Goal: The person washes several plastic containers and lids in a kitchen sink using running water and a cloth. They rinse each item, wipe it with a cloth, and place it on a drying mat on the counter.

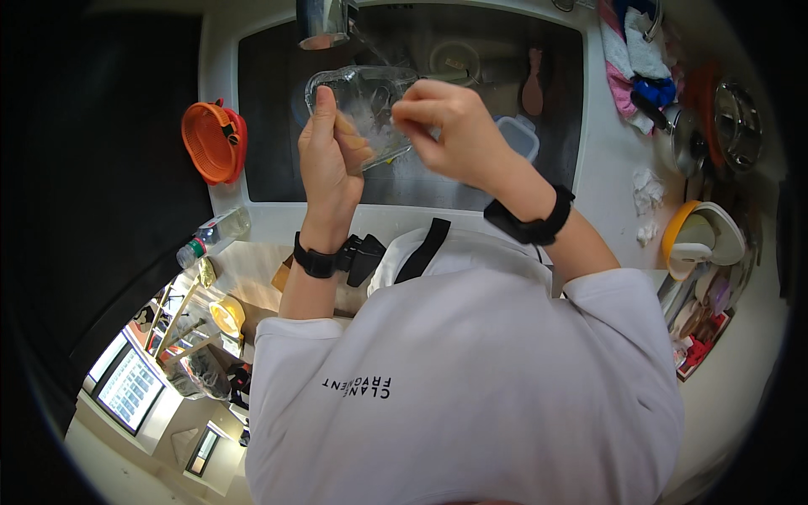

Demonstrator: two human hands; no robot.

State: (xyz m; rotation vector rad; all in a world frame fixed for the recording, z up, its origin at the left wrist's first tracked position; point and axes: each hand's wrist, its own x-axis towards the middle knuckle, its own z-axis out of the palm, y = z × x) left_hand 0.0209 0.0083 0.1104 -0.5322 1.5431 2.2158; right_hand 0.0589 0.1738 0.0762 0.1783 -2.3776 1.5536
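Observation:
Over the sink (416, 189), my left hand (331, 139) grips a clear rectangular container (372, 95) by its near left side, thumb on the rim. The container is tilted. My right hand (448, 126) is at its right side with fingertips pinched together; a small whitish bit shows at them, too blurred to name. Above and left hangs the metal faucet (322, 25). In the sink lie a pink spatula-like utensil (533, 88), a translucent lidded box or lid (519, 137) and a round clear dish (454, 62), which is partly dim.
An orange strainer basket (208, 142) sits on the left sink rim, with a plastic bottle (214, 237) lying nearer me. At the right are towels (637, 57), a pot with a glass lid (685, 139), crumpled tissue (647, 191) and a yellow and white bowl-shaped container (682, 243).

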